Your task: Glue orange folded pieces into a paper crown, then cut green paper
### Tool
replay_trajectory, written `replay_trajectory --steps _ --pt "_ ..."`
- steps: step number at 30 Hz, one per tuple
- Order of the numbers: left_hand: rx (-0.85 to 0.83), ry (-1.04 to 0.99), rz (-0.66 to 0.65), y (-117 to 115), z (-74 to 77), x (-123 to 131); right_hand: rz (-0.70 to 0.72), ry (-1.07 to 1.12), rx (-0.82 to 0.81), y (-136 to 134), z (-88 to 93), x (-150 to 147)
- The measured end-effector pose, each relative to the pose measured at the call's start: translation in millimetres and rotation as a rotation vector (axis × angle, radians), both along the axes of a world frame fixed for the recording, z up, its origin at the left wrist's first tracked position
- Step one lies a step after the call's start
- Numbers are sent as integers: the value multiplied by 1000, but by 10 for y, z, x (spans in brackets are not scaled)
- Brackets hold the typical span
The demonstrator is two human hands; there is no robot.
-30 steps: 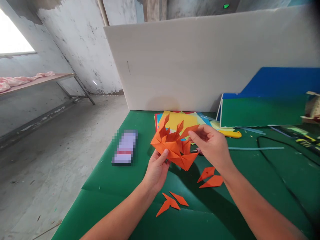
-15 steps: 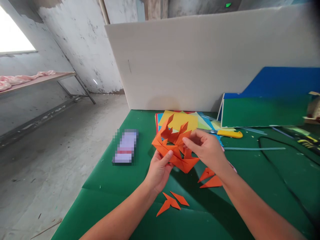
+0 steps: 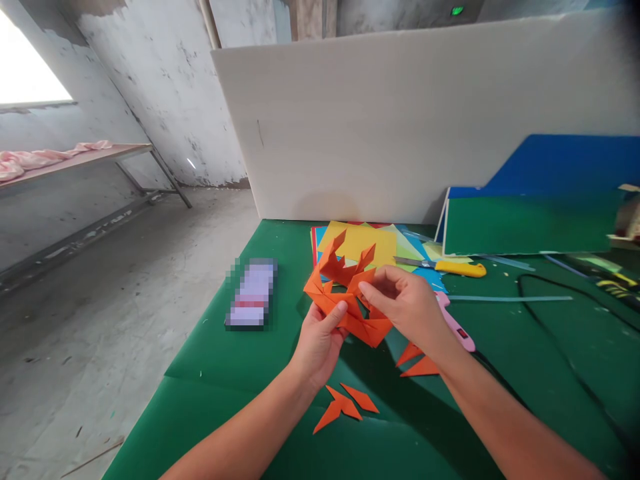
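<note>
Grip: my left hand (image 3: 317, 343) fingers clamped on spiky orange folded-paper ring (image 3: 334, 301) to steady it | right hand (image 3: 407, 307) fingers pinching a middle flap | spare orange paper wedges (image 3: 345, 403) close by

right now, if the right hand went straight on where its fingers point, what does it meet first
The orange folded-paper model: the right hand points left, fingertips seemingly pinching it; the left hand holds it.

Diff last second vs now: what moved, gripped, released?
The right hand slid left and down from the upper right tip of the orange paper model to pinch a flap near its middle, uncovering a pink-handled tool. The left hand keeps its grip on the lower left edge. The loose orange pieces and yellow knife stayed put.
</note>
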State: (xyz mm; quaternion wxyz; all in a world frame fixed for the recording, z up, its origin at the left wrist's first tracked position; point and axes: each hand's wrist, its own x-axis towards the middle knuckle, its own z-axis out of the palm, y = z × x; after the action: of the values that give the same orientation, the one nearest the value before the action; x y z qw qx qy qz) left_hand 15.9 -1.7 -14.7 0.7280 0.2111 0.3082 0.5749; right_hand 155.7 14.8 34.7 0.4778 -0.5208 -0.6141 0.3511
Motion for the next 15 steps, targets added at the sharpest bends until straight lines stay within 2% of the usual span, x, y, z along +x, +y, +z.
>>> replay_trajectory --steps 15 --pt "-40 26 48 -8 -2 22 47 18 -27 -26 -12 -23"
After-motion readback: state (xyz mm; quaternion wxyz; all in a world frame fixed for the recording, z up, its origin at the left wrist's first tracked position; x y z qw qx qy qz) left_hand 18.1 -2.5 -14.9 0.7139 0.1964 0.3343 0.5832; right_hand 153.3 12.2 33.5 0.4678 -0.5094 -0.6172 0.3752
